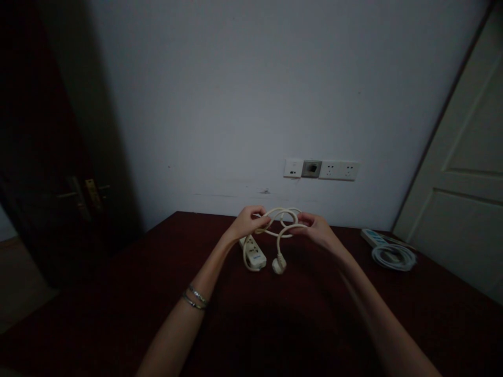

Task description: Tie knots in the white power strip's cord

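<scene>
Between my two hands a white power cord (278,210) is held up in loose loops above the dark red table. My left hand (250,222) pinches the loops on their left side, fingers closed. On the right side, my right hand (314,228) grips the cord between thumb and fingers. The plug (279,264) hangs from the cord below and between the hands, low over the table. Behind and below my left hand lies a white power strip (253,252), its far end partly hidden by that hand. The cord runs down to the strip's near end.
A second power strip (373,238) with a coiled cord (394,257) lies at the table's right. Wall sockets (338,170) sit above the back edge of the table (196,246). A pale door (467,173) stands right, a dark door with a handle (66,195) left.
</scene>
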A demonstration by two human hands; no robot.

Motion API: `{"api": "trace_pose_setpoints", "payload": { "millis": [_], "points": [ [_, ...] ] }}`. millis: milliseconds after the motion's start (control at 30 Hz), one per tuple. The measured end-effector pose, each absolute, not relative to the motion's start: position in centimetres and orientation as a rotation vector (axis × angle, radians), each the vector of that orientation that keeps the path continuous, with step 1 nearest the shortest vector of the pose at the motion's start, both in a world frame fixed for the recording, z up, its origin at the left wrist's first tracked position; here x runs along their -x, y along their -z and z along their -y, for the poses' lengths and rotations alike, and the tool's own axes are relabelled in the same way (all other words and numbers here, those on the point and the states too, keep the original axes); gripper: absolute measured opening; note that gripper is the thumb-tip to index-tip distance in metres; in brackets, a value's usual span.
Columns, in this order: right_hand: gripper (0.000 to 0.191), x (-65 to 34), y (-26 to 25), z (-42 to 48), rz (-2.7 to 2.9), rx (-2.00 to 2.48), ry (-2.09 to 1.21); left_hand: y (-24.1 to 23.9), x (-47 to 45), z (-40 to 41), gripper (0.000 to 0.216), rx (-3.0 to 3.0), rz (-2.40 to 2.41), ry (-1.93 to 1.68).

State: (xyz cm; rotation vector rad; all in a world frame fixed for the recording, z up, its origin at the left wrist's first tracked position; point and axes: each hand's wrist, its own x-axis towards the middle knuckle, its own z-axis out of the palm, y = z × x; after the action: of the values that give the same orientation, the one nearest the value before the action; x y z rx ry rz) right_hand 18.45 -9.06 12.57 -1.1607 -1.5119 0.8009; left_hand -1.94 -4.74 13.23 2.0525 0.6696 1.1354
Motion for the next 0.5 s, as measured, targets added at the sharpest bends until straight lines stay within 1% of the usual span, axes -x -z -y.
{"api": "trace_pose_setpoints", "payload": {
  "millis": [167,333,500],
  "points": [
    [0.018,-18.3,-12.6,9.2,1.564,1.191,-0.665,-13.2,0.3,5.8,0.026,-2.174,-0.722,-1.321],
    [0.016,-18.4,-12.4,9.1,1.586,1.237,-0.584,-13.0,-0.5,6.4,0.025,-2.329,-0.741,-1.335],
    [0.009,-18.2,-12.3,9.1,1.569,1.259,-0.445,-13.0,-0.6,6.4,0.026,-2.252,-0.717,-1.299]
  ]
}}
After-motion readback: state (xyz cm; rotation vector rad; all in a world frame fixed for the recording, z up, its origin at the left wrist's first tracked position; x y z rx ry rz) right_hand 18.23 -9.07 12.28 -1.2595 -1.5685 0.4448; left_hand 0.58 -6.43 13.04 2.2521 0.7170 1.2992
